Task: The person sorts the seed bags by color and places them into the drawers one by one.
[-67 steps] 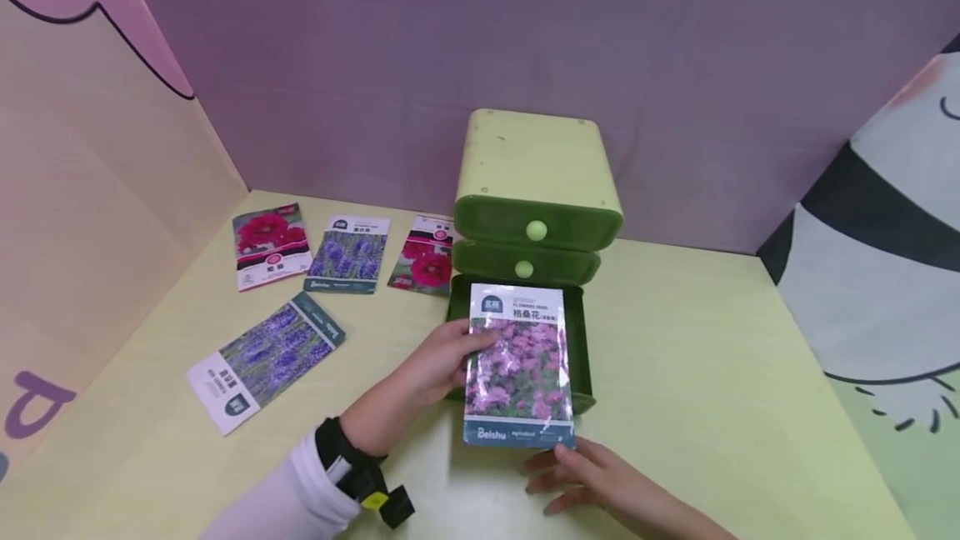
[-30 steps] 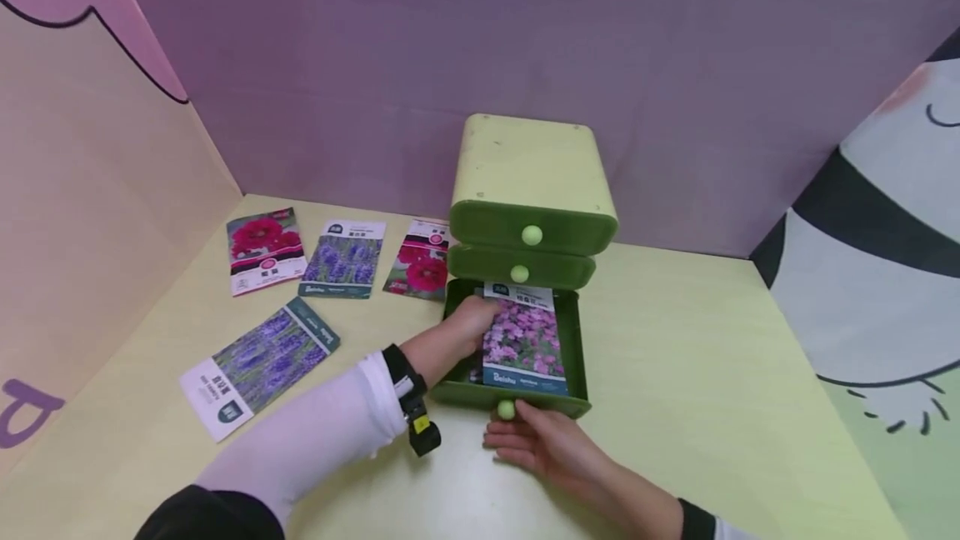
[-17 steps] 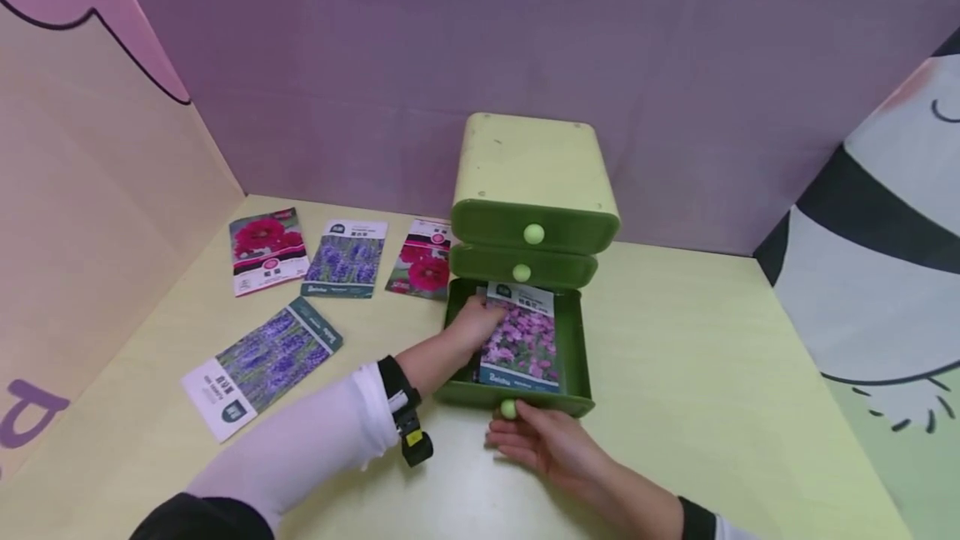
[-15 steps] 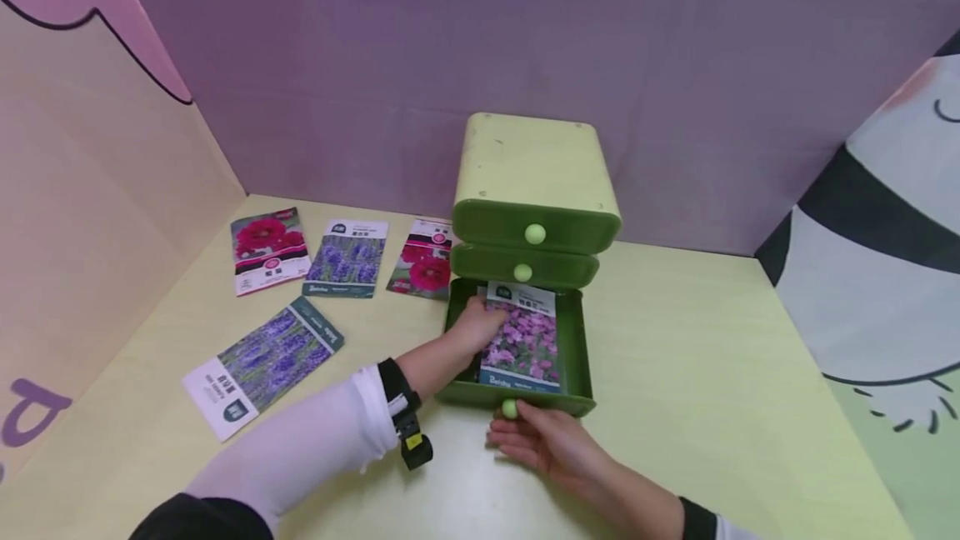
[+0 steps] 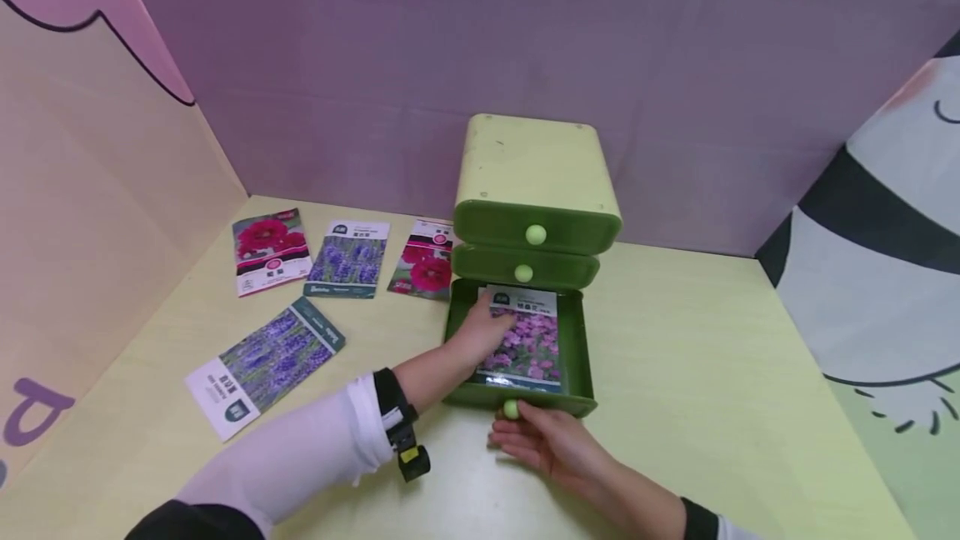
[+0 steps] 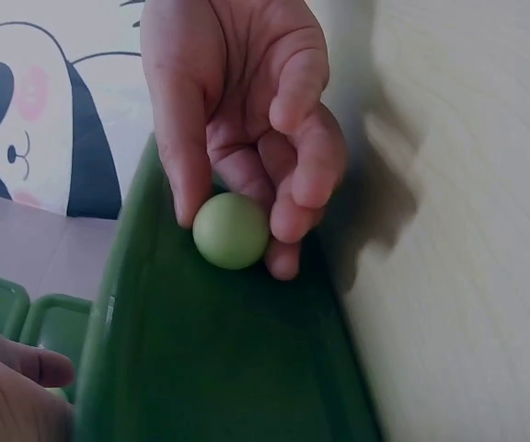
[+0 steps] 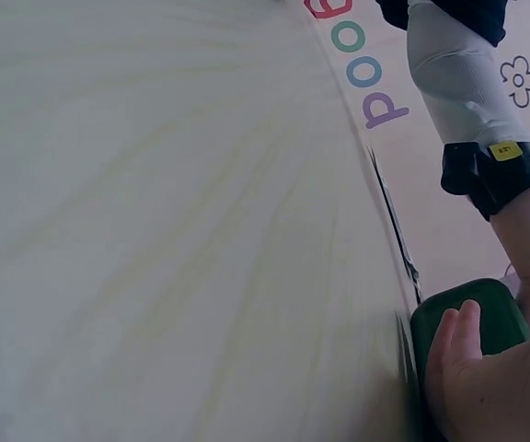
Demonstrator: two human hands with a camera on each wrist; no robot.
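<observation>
1. The left hand (image 5: 480,332) lies inside the open bottom drawer (image 5: 577,340), fingers laid nearly straight on the upper left part of a pink-flower seed packet (image 5: 528,344), pressing it flat.
2. The right hand (image 5: 543,440) sits at the drawer's front, where thumb and curled fingers (image 6: 293,138) pinch the pale green round knob (image 6: 231,230); the left wrist view shows the grip up close.
3. The seed packet rests flat on the drawer floor, its white title strip toward the cabinet and its blue band toward the knob.
4. The drawer belongs to a small green drawer cabinet (image 5: 534,161) standing near the middle of the counter's far edge; its two upper drawers, each with its own round knob, are pushed in.
5. Three more packets lie in a row along the far edge to the left of the cabinet: a red-flower packet (image 5: 272,250), a lavender packet (image 5: 349,258) and another red-flower packet (image 5: 427,261), this last one just beside the cabinet.
6. A fourth, larger lavender packet (image 5: 266,365) lies tilted nearer the counter's left edge, well apart from the drawer.
7. The yellow-green counter (image 5: 712,373) carries everything.
</observation>
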